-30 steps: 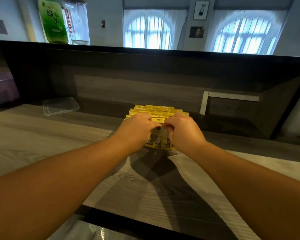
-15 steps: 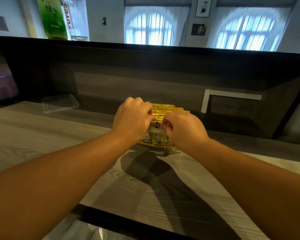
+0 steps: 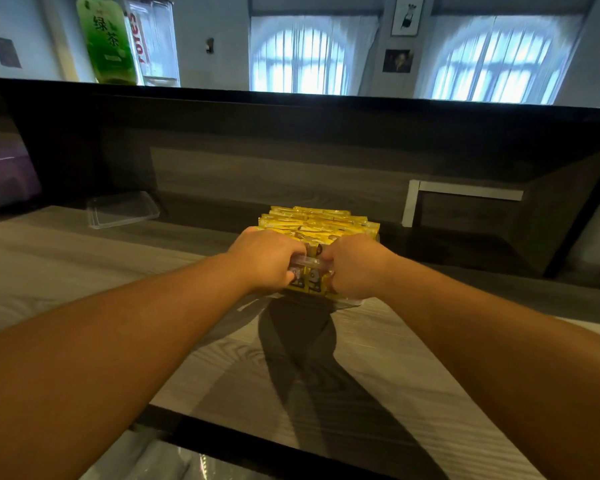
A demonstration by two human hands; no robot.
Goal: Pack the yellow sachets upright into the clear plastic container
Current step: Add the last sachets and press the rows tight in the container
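With the yellow sachets [image 3: 317, 223] standing tight, both hands — left hand [image 3: 265, 259], right hand [image 3: 359, 265] — clasp the clear plastic container's [image 3: 311, 262] near rim, probably steadying it.

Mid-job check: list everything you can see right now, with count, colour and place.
yellow sachets: many, count unclear, yellow, upright in the container
clear plastic container: one, clear, mid-table, between the hands
lid: one, clear, flat on the table, far left
table: one, grey wood grain
purple box: one, left edge
white bracket: one, on the back panel, right
green bottle: one, on the ledge, upper left
windows: two, arched, curtained
pictures: two, on the wall between the windows
left hand: gripping the container's near rim
right hand: gripping the same rim
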